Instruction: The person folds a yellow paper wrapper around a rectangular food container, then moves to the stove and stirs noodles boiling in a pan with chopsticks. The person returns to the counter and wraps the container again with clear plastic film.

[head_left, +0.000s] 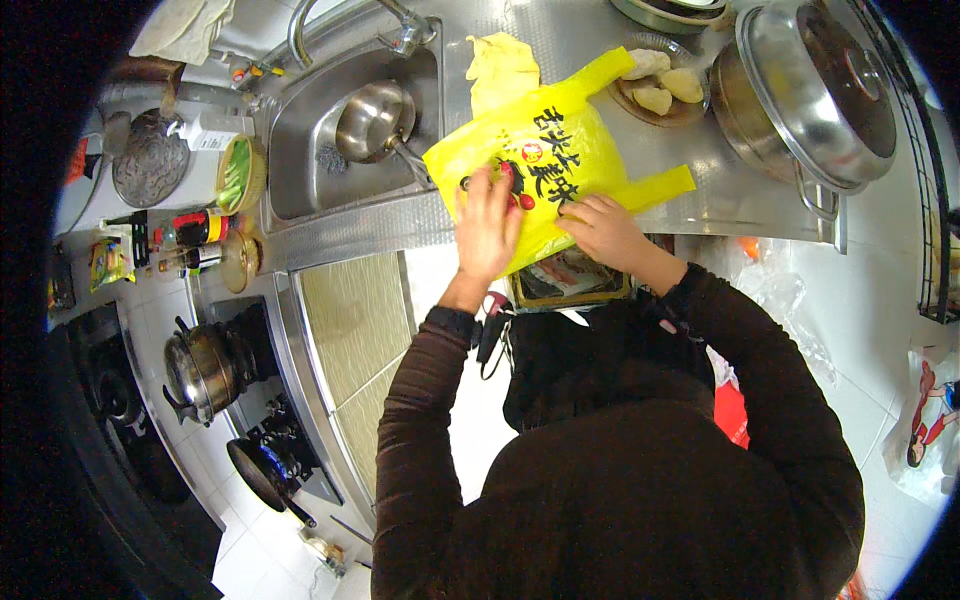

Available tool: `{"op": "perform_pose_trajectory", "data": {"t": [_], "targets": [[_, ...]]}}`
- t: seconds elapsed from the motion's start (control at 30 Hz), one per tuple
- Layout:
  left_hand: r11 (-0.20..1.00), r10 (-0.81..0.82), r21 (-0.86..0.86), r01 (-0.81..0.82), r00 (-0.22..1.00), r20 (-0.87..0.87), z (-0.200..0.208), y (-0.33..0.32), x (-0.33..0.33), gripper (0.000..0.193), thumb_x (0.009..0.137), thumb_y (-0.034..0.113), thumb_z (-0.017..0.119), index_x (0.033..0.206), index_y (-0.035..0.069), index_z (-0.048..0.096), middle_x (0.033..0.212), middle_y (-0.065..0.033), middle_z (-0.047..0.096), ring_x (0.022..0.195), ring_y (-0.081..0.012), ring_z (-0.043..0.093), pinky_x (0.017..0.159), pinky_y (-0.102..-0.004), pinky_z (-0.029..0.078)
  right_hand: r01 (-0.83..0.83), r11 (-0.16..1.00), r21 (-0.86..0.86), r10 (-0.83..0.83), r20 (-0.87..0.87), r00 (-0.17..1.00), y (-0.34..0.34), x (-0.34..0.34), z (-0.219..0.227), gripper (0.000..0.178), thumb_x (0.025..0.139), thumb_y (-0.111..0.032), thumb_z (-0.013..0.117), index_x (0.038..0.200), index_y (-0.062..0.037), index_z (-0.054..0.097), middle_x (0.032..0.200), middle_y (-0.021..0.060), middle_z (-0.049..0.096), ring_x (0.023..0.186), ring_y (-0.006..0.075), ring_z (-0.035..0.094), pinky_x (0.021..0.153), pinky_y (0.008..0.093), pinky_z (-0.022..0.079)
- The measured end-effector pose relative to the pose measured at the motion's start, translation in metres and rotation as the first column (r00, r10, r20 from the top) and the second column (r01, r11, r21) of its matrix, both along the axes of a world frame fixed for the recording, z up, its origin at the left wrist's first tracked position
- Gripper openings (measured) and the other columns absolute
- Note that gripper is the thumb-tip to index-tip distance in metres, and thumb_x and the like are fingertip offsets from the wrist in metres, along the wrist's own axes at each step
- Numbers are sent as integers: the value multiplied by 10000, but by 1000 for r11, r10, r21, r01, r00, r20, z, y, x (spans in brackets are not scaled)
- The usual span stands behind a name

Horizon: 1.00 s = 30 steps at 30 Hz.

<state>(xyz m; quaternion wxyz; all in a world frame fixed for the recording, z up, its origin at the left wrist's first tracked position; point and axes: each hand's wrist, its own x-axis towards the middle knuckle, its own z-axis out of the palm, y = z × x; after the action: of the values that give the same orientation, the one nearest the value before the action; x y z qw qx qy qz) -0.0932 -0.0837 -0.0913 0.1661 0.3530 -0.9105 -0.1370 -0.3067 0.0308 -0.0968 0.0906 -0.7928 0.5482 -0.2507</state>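
Note:
A bright yellow plastic carrier bag (590, 140) with dark printing lies flat on the steel counter, its two handles stretched toward the right. My left hand (487, 228) rests on the bag's near left part, fingers stretched forward and lying on the plastic. To its right, my right hand (603, 232) has its fingers bent and closed on the bag's near edge; the fingertips are partly hidden. A pale yellow cloth or crumpled sheet (500, 68) lies under the bag's far side.
At left is a steel sink (290, 160) with a metal ladle or pan (376, 120) and a faucet (408, 35). Right of the bag stand a plate (635, 108) with pale food pieces and a large lidded pot (820, 95). A stove with a pot (200, 370) and frying pan (257, 478) is far left.

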Motion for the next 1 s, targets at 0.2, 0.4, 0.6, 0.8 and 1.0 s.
{"op": "perform_pose_trajectory", "data": {"t": [0.2, 0.4, 0.6, 0.8, 1.0], "targets": [[973, -225, -50, 225, 974, -10, 1, 53, 16, 387, 789, 125, 690, 1152, 52, 578, 1192, -168, 558, 1107, -359, 546, 968, -467, 432, 19, 977, -213, -30, -47, 998, -14, -1, -14, 132, 783, -175, 564, 897, -129, 610, 876, 22, 533, 890, 208, 559, 748, 343, 449], [993, -60, -98, 67, 996, 71, -21, 46, 45, 349, 751, 100, 607, 1099, 62, 605, 1009, -92, 584, 976, -286, 576, 859, -402, 471, 19, 971, -238, -43, -98, 994, -15, -20, -20, 102, 785, -163, 562, 881, -145, 591, 853, 11, 543, 876, 206, 571, 744, 335, 459], [986, 82, -149, -76, 996, 33, -27, 43, 58, 157, 748, 78, 616, 904, 75, 603, 887, -95, 551, 872, -297, 576, 728, -401, 501, 41, 987, -153, -64, -148, 987, -10, -44, -30, 86, 798, -169, 570, 877, -140, 586, 818, 50, 557, 793, 243, 604, 672, 387, 475], [976, 164, -149, -157, 986, 32, -33, 47, 59, 170, 741, 37, 617, 908, 71, 602, 882, -106, 549, 860, -314, 578, 704, -417, 506, 202, 978, -48, -207, -127, 970, -1, -87, -28, 91, 802, -127, 583, 891, -110, 590, 806, 96, 582, 769, 322, 616, 649, 461, 485], [971, 188, -150, -186, 982, -2, -30, 49, 49, 164, 739, 16, 610, 899, 51, 602, 922, -120, 552, 892, -330, 579, 722, -427, 508, 280, 876, 393, -428, 363, 828, -2, -124, -2, 317, 793, -141, 663, 1108, -109, 679, 982, 105, 674, 811, 275, 664, 716, 388, 524]]}}
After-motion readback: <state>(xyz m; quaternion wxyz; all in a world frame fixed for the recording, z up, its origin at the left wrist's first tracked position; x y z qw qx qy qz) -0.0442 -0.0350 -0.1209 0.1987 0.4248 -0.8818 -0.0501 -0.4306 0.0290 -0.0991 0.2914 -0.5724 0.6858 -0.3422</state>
